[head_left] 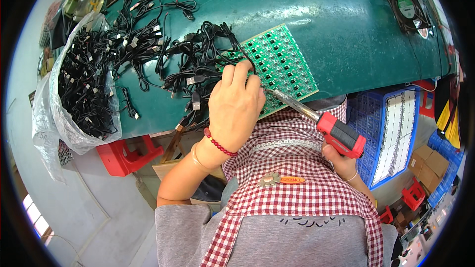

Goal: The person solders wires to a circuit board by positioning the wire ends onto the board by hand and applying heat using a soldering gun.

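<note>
A green panel of small circuit boards (289, 59) lies slanted at the near edge of the table, dotted with black parts. Over its left side, my left hand (235, 104) is closed, with a black cable (242, 44) running into its pinched fingers. The pinched end is hidden behind the fingers. My right hand (340, 162) grips a red and black soldering iron (341, 135) by its handle. The iron's metal barrel slopes up leftward, its tip close to my left fingertips above the panel. Whether the tip touches anything, I cannot tell.
Bundled black USB cables (190, 54) crowd the table left of the panel. More fill a clear plastic bag (84, 141) at the left edge. A black fan (408, 7) sits far right. Below are a blue crate (368, 131) and a red stool (116, 160).
</note>
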Tool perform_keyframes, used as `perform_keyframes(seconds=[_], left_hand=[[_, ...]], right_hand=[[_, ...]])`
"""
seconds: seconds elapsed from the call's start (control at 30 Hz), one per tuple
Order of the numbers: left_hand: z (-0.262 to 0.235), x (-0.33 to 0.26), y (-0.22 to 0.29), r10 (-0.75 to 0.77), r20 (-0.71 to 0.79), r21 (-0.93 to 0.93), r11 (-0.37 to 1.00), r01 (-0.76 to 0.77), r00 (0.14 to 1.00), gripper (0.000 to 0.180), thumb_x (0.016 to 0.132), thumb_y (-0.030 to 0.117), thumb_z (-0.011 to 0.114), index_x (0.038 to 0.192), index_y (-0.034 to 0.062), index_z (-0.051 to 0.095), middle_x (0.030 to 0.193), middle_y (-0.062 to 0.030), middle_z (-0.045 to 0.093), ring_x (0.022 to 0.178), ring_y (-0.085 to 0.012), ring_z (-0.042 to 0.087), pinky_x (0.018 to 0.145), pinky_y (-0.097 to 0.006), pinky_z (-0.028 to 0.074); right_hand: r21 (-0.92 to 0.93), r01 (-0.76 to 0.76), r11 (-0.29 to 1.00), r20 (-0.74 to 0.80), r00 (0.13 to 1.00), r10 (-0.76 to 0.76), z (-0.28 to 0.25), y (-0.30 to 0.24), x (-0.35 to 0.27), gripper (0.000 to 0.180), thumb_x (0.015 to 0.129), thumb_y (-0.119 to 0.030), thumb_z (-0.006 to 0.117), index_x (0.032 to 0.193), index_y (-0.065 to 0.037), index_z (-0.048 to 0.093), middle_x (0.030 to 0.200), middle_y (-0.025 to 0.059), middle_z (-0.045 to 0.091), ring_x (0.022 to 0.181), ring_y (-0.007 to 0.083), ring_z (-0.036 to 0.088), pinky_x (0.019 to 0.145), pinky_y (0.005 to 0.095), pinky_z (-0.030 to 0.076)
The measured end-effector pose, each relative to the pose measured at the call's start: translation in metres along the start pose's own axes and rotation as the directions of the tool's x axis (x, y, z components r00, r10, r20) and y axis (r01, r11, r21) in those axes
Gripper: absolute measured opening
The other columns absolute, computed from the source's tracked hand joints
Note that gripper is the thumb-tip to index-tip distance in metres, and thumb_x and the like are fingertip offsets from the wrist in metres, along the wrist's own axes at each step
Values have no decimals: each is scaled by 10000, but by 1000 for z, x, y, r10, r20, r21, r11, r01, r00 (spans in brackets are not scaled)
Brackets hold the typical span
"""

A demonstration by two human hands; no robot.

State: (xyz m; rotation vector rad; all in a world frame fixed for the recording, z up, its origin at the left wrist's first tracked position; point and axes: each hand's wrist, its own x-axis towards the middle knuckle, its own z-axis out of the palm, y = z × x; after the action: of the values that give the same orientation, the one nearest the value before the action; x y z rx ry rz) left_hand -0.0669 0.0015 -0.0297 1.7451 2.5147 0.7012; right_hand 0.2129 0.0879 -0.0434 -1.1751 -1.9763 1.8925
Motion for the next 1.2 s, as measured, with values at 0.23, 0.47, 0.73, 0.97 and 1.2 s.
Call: perform_keyframes(seconds=[0.23,0.47,0.73,0.97,1.2], left_hand=[[1,0,1,-5,-21,2,1000,6,1000,110,692,29,658,752,20,566,1014,-101,572,852,-271,553,687,-360,494],[3,-1,1,-8,-27,9,1000,8,1000,112,689,27,658,751,21,565,1020,-102,573,856,-272,555,687,-362,495],[1,0,0,7,-14,1,1000,-7,1000,117,688,25,659,758,21,565,1025,-107,565,857,-274,547,684,-364,493],[0,0,-1,18,-8,1,1000,-18,1000,121,688,29,663,763,22,569,1026,-112,561,856,-277,541,691,-368,490],[1,2,-1,23,-1,5,1000,-23,1000,118,690,34,664,764,22,574,1032,-113,561,861,-276,541,694,-366,493]], right_hand=[[83,-29,996,-22,999,31,0,-2,-2,233,783,-148,735,956,-27,636,873,70,581,773,205,561,714,334,444],[63,-23,998,-9,1000,24,1,-5,-1,228,792,-155,729,949,-24,627,874,65,569,763,196,544,702,331,434],[24,-16,1000,-16,1000,17,3,-6,0,234,779,-153,733,953,-34,630,876,71,574,773,210,549,710,340,437],[-26,38,999,-6,999,-38,0,0,-3,228,787,-140,730,968,-38,635,897,70,600,809,216,574,737,347,452],[90,100,991,-98,991,-91,-6,12,-6,442,894,-267,654,1166,34,477,659,60,507,560,136,448,602,323,421]])
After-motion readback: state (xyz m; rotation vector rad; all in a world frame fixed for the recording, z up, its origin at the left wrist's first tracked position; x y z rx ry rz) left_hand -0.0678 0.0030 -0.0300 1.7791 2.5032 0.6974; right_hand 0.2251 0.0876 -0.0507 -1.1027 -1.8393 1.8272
